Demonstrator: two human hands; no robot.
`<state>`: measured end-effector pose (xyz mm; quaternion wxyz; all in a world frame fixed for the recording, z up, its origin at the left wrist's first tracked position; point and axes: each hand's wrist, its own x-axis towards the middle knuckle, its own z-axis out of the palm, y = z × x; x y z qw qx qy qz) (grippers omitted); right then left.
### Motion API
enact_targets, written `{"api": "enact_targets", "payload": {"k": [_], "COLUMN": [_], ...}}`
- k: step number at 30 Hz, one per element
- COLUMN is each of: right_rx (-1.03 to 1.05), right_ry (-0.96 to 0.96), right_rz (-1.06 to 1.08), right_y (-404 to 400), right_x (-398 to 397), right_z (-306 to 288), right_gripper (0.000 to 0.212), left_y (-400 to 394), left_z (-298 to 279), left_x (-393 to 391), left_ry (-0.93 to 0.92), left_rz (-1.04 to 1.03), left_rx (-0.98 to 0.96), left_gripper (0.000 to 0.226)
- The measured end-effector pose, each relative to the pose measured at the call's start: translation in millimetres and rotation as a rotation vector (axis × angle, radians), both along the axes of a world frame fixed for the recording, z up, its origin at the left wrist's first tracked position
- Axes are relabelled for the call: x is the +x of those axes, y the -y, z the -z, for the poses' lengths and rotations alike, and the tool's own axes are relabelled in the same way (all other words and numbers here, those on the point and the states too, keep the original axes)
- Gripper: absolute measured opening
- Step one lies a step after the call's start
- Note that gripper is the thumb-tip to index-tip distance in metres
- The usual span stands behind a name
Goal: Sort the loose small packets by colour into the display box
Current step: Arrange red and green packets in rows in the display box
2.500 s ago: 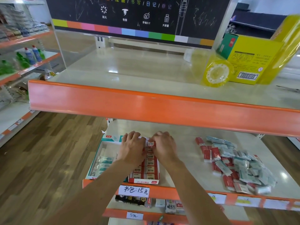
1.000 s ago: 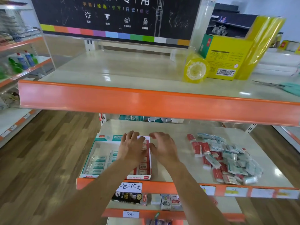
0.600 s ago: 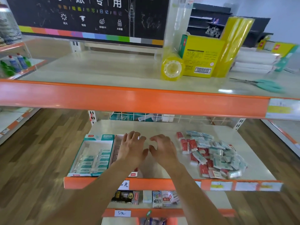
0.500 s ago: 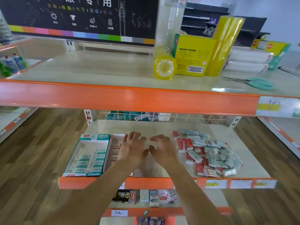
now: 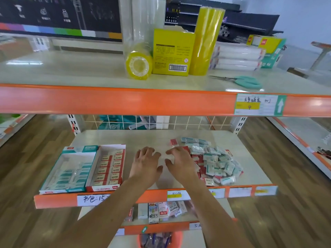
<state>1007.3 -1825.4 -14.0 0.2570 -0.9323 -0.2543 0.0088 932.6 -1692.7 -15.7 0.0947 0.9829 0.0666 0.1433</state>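
A display box (image 5: pixel 93 152) with two compartments sits at the left of the middle shelf. Teal packets (image 5: pixel 71 176) fill its left half and red packets (image 5: pixel 109 169) line its right half. A loose heap of red and teal packets (image 5: pixel 213 161) lies on the right of the shelf. My left hand (image 5: pixel 146 164) hovers over bare shelf between box and heap, fingers spread, holding nothing. My right hand (image 5: pixel 180 162) is beside it, fingers spread, its fingertips at the left edge of the heap, also holding nothing.
The orange-edged upper shelf (image 5: pixel 125 101) overhangs the work area and carries a yellow tape roll (image 5: pixel 138 66), a yellow box (image 5: pixel 172 52) and teal scissors (image 5: pixel 245 81). A wire grid (image 5: pixel 161 122) backs the middle shelf. Lower shelves hold small cartons (image 5: pixel 161 212).
Both hands left the red compartment and moved right over the bare shelf toward the loose heap. The camera view swung right, so the box now sits further left.
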Motion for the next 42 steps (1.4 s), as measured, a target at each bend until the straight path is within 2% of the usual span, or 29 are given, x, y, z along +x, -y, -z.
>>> {"api": "enact_targets", "payload": {"k": [8, 13, 19, 25, 33, 42], "right_rx": [0.031, -0.016, -0.081, 0.004, 0.331, 0.336], "right_ry": [-0.013, -0.012, -0.029, -0.023, -0.055, -0.099], "right_rz": [0.012, 0.042, 0.078, 0.147, 0.104, 0.026], "right_y": [21.8, 19.6, 12.5, 7.1, 5.7, 8.8], "right_x": [6.3, 3.9, 2.5, 0.3, -10.6, -16.1], "right_z": [8.6, 14.8, 20.7, 25.8, 27.1, 39.6], "right_gripper": [0.035, 0.041, 0.052, 0.041, 0.034, 0.026], "left_y": [18.8, 16.2, 15.6, 13.3, 13.8, 13.4], "left_z": [17.7, 35.9, 37.1, 39.5, 37.6, 37.9], "left_x": [5.5, 0.7, 0.1, -0.5, -6.9, -8.2], "left_ry": [-0.015, 0.053, 0.072, 0.061, 0.073, 0.089], "left_rz": [0.021, 0.038, 0.026, 0.028, 0.069, 0.029], "left_rx": [-0.085, -0.158, -0.215, -0.244, -0.27, -0.291], "left_gripper": [0.036, 0.026, 0.038, 0.039, 0.045, 0.035]}}
